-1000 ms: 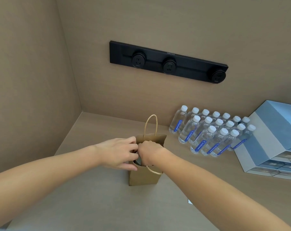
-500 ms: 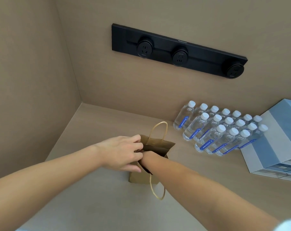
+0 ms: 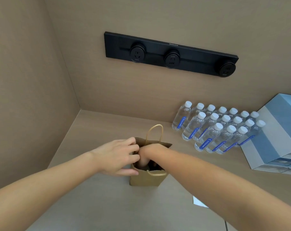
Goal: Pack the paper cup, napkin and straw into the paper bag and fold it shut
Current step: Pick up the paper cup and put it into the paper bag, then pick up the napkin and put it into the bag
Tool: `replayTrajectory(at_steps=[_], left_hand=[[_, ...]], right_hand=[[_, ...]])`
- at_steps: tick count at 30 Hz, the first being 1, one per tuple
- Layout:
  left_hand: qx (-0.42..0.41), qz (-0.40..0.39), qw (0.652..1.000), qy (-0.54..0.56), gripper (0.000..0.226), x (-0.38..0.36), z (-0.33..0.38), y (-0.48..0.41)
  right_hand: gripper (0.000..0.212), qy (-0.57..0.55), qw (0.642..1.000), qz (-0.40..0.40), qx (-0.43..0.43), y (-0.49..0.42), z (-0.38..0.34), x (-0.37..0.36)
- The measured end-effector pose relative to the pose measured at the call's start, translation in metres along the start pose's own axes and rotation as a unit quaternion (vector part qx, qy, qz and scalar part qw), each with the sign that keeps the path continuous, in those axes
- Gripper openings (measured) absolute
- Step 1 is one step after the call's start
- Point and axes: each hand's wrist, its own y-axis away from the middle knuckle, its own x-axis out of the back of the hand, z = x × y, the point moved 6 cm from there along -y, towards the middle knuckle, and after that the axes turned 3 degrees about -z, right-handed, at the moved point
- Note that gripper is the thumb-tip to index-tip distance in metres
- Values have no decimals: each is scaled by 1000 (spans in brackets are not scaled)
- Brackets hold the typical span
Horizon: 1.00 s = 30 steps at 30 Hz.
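Brown kraft paper bag (image 3: 147,179) with twisted handles stands open; the left hand (image 3: 119,155) pinches its rim with curled fingers. The right hand (image 3: 144,160) is sunk inside, its grip hidden, so withdrawing it could drag the light bag over.

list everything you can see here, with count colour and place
bag: 1, brown paper, open and upright mid-counter
bottles: about 17, clear with white caps and blue labels, right of bag by back wall
box: 1, blue and grey, far right, partly out of frame
socket strip: 1, black with 3 round outlets, on back wall
white sheet: 1, under right forearm, mostly hidden
counter: 1, beige
left hand: on bag's left rim
right hand: reaching inside bag, fingers hidden
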Motion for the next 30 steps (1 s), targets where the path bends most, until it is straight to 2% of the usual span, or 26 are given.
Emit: replayTrajectory(at_steps=[2,4,6,8,10,12,14,16,17,20,22,26,30], left_hand=[[13,11,1000,8,47,3,-1,2],[33,20,999,24,46,6,0,6],[60,58,995,64,41,7,4,12],[115,123,974,153,38,4,7,20],[201,212,920,261,35,-4,7,29],[298,303,845,324,29,-21,6,42],[394,338,786,335,21,-49,6,53],[484,296,751,338,15,-93,8,62],[532,244,739,333,17,-119,10,67],[629,31,730,265,40,-187,23,83],[634,-49,741,213,55,-212,35,89],[627,-83,759,156,71,-227,48,91],[627,-83,763,133,69,-232,47,93]], right_hand=[[14,1,1000,12,19,16,4,6],[21,-15,998,54,19,38,16,15],[21,-37,991,124,26,64,32,21],[22,-100,965,236,54,96,49,25],[22,-181,915,353,77,123,68,18],[29,-248,856,448,74,140,89,1],[28,-313,816,484,40,137,112,-27],[28,-365,802,473,-13,114,132,-61],[29,-381,804,455,-42,98,142,-80],[38,-377,848,353,-114,47,164,-139],[46,-364,876,280,-146,21,178,-178],[57,-330,897,205,-213,-7,205,-228],[67,-302,909,177,-226,-19,219,-252]])
